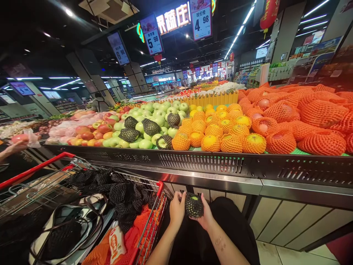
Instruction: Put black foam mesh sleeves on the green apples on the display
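Low in the head view, both my hands hold one green apple (194, 204) wrapped in a black foam net. My left hand (177, 209) grips its left side with fingers curled. My right hand (206, 215) cups its right side and underside. The apple hangs just below the dark front edge of the fruit display (209, 162). On the display lie green apples (154, 119), some in black nets (150, 126), beside oranges in orange nets (212, 141).
A red shopping cart (82, 206) at my left holds loose black nets (121, 193), orange nets and a bag. Larger orange-netted fruit (311, 114) fills the right. Another person's hand (13, 147) holds a bagged fruit at far left. Price signs hang overhead.
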Demonstrator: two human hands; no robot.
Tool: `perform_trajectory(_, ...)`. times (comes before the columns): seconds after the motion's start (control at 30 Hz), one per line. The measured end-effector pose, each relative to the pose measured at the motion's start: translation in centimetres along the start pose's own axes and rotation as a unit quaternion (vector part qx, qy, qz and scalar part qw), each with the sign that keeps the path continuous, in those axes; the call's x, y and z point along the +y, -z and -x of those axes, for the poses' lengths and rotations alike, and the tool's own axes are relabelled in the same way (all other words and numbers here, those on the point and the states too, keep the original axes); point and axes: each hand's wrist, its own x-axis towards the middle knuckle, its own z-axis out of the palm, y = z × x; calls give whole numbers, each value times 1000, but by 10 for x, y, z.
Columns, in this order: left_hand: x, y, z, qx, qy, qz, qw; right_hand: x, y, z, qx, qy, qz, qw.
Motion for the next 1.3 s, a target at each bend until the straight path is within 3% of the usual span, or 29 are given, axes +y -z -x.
perform_trajectory(0.23,-20,-7,6,-24,7,36,999,-1,2,-6,18,59,-24,998)
perform_trajectory(0.33,-21,-2,15,-9,-81,116,990,-1,6,-11,25,97,-27,995)
perform_trajectory(0.4,-20,0,18,-47,-161,152,974,1,7,-13,33,120,-26,992)
perform_trajectory(0.47,-19,0,17,-102,-196,147,964,3,7,-14,37,135,-24,990)
perform_trajectory(0.53,-17,-4,14,-124,-183,133,966,5,6,-13,23,138,-23,990)
perform_trajectory(0.67,-16,-16,9,-100,-144,126,976,5,4,-6,-24,150,-21,988)
perform_trajectory(0.9,-26,-30,22,-84,-135,140,977,1,5,-1,-48,178,-6,983)
perform_trajectory(1.03,-27,-20,25,-87,-178,170,965,-1,1,4,-73,171,15,983)
perform_trajectory(1.13,-16,-7,19,-24,-220,244,944,-2,-2,6,-87,161,31,983)
perform_trajectory(1.2,-7,0,10,12,-208,274,939,-1,-4,7,-94,152,41,983)
perform_trajectory(1.3,1,3,-2,-28,-158,245,956,0,-4,7,-94,141,50,984)
